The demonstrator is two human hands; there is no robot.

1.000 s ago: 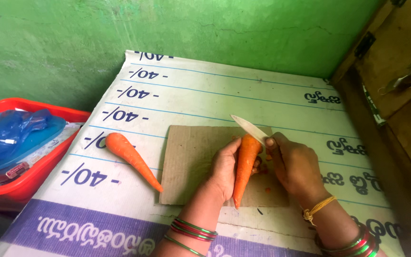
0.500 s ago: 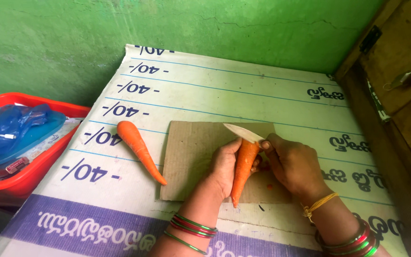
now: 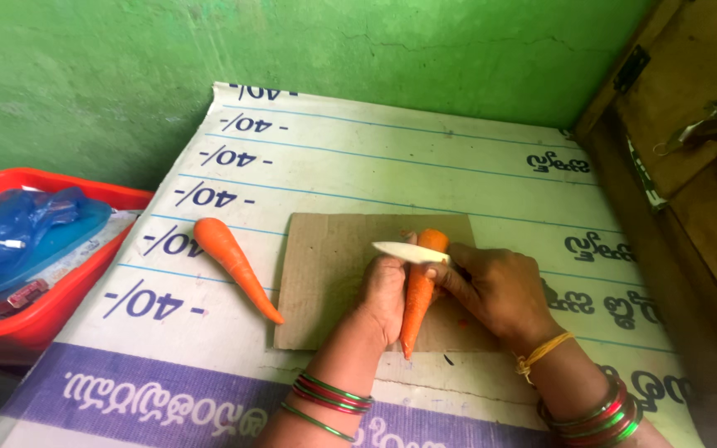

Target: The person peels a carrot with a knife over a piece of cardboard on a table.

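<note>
- While both hands work at centre frame, the left hand [image 3: 387, 290] is wrapped round a long orange tapered carrot [image 3: 417, 290], gripping it from the left side, thick end up, thin tip pointing toward the lower edge of the frame.
- Right hand [image 3: 491, 290] is clenched on the handle of a small pale-bladed knife [image 3: 400, 250]; handle hidden in the fist, blade lies roughly level, pointing left, across the carrot near its thick end.
- Blade touches the carrot; can't tell how deep it sits.
- Held carrot is over a flat brown rectangular piece of cardboard [image 3: 325, 282], right half of it, centre of frame.
- Cardboard lies on a white printed sheet with blue lines and a purple band [image 3: 392, 158] that covers the work surface.
- Second orange carrot [image 3: 234, 265] lies loose on the sheet, left of the cardboard, its thin tip just at the cardboard's left edge.
- Small orange bits on the cardboard just right of the hands.
- Red plastic tub [image 3: 43, 319] at left edge of frame, with blue plastic bags [image 3: 18, 228] inside.
- Green painted wall [image 3: 292, 50] along the top; brown wooden door [image 3: 690, 124] with metal latch at upper right.
- Red and green bangles on both wrists, yellow thread on the right wrist.
</note>
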